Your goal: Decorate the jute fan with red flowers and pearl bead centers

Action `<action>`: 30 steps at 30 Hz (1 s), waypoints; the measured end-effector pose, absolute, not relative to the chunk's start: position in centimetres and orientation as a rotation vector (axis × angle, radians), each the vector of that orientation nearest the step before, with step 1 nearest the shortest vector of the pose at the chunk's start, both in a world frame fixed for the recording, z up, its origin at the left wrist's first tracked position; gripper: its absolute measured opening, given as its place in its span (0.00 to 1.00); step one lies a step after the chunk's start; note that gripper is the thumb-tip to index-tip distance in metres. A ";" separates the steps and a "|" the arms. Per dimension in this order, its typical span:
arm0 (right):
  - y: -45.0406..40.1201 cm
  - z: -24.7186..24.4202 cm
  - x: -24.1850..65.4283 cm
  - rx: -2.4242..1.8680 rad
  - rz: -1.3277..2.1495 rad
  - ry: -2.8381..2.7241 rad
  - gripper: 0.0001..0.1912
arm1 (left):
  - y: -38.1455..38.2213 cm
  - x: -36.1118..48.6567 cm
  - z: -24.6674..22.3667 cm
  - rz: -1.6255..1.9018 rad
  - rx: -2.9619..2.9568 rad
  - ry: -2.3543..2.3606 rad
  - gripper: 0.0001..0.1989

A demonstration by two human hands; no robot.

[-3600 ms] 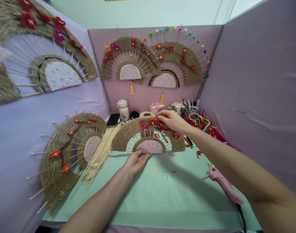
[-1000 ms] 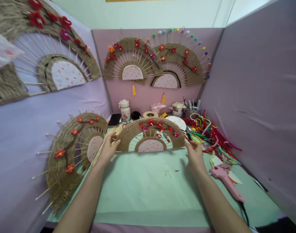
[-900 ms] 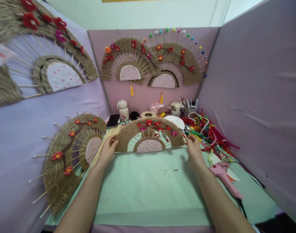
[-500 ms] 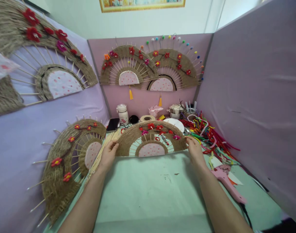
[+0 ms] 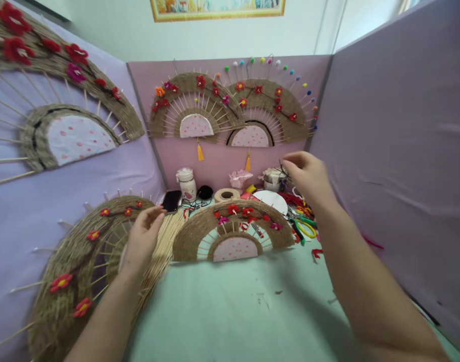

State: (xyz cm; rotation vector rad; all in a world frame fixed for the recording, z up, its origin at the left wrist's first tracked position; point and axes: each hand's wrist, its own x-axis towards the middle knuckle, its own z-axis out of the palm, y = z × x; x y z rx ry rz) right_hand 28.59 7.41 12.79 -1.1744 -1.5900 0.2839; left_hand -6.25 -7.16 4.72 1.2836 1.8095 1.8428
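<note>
A half-round twine fan (image 5: 192, 234) with red and magenta flowers and a spotted pink centre (image 5: 235, 249) rests on the green table. Neither hand touches it. My left hand (image 5: 143, 239) is raised just left of the fan, fingers loosely curled and holding nothing, in front of a larger twine fan (image 5: 75, 261) at the left wall. Higher up at the right, my right hand (image 5: 308, 178) reaches over the back of the table with fingers bent and slightly apart. Its fingertips are beside some dark twigs (image 5: 282, 169); whether they touch cannot be told.
Behind the fan stand a white bottle (image 5: 186, 185), a tape roll (image 5: 227, 195) and a white disc (image 5: 271, 202). A phone (image 5: 172, 201) and thin sticks (image 5: 160, 256) lie left. Green-and-yellow-handled tools (image 5: 305, 229) lie right. More fans (image 5: 195, 103) hang on the partition.
Both hands have let go of the small fan, which now rests on the table. My left hand has moved left; my right hand has risen toward the dark twigs. The view has shifted slightly.
</note>
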 end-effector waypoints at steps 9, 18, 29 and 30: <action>25.2 12.5 20.2 -1.231 0.442 -2.623 0.13 | 9.4 -5.8 11.6 1.095 1.956 1.669 0.14; 31.8 8.2 16.7 -1.302 0.403 -2.863 0.14 | 23.9 -2.0 7.3 0.303 2.481 1.598 0.24; 30.1 10.6 21.2 -1.547 -0.141 -1.988 0.15 | 26.8 -0.7 3.6 0.350 2.434 1.636 0.13; 29.3 11.2 21.9 -1.524 -0.187 -1.950 0.15 | 26.8 -0.7 3.5 0.364 2.431 1.647 0.10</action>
